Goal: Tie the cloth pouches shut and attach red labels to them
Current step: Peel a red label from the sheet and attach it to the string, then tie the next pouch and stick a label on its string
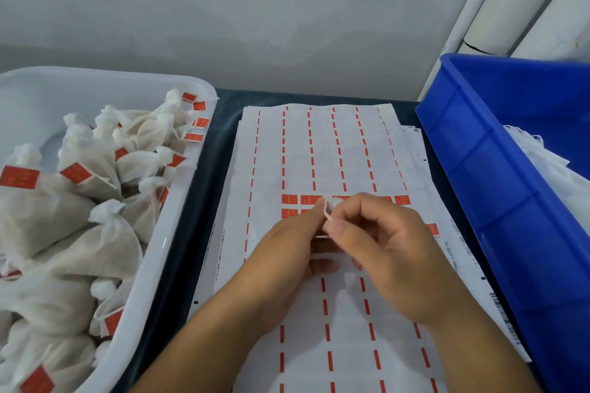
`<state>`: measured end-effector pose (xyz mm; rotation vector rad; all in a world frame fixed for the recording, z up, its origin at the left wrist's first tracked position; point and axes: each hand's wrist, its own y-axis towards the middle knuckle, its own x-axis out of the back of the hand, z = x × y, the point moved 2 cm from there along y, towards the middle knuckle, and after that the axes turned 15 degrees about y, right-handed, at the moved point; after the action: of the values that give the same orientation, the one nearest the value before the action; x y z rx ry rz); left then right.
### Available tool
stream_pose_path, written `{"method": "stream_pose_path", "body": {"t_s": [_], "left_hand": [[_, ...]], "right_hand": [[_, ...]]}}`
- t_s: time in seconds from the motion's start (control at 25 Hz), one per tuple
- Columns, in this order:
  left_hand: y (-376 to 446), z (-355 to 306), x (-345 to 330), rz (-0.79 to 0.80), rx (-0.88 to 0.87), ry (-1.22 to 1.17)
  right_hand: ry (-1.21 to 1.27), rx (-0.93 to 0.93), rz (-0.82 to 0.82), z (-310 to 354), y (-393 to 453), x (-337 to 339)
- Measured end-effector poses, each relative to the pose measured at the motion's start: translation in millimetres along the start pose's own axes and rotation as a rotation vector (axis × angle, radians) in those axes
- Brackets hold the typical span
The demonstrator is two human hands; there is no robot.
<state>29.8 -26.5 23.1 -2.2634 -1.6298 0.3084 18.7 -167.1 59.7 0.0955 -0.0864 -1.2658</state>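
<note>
Hands meet over the label sheet [322,153] at mid-bench: the left hand [287,252] and right hand [383,252] both pinch a white drawstring [327,212], the pouch itself hidden behind them. Remaining red labels [298,199] sit just beyond the fingertips. Finished pouches [79,188] fill the white tub [178,201] at the left edge; a blue bin [498,188] crowds the right edge.

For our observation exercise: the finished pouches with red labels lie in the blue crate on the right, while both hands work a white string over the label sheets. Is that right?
Not quite. The head view shows the finished pouches with red labels in the white tub on the left, not the blue crate. The left hand and right hand do work a white string over the label sheets.
</note>
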Motion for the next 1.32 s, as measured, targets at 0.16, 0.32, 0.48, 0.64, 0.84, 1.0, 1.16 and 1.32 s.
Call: {"method": "stream_pose_path", "body": {"t_s": [0.16, 0.32, 0.48, 0.64, 0.84, 1.0, 1.16, 1.32], "left_hand": [[1.2, -2.4, 10.6, 0.066, 0.077, -0.402], [4.0, -4.3, 17.8, 0.075, 0.138, -0.560], [4.5, -3.3, 16.5, -0.014, 0.169, -0.609], [8.1, -4.2, 23.9, -0.052, 0.113, -0.596], [4.7, -2.5, 26.6, -0.122, 0.024, 0.094], [3.3, -3.8, 22.7, -0.100, 0.017, 0.632], [-6.8, -3.8, 17.4, -0.047, -0.304, 0.819], [-5.5, -6.8, 7.2, -0.011, -0.526, 0.910]], "right_hand": [[-0.114, -0.021, 0.078, -6.9, -0.4, -8.6], [-0.140, -0.059, 0.148, -12.7, 0.1, -5.1], [-0.121, -0.064, 0.240, -10.1, -1.1, -2.6], [-0.030, -0.107, 0.181, -8.4, 2.0, 4.6], [0.071, -0.394, -0.192, -19.9, 7.3, 17.1], [0.191, -0.328, -0.230, -16.4, 7.0, 17.6], [0.045, -0.014, -0.120, -7.7, 4.3, 14.3], [-0.259, 0.192, -0.082, -10.6, 3.3, 10.7]]}}
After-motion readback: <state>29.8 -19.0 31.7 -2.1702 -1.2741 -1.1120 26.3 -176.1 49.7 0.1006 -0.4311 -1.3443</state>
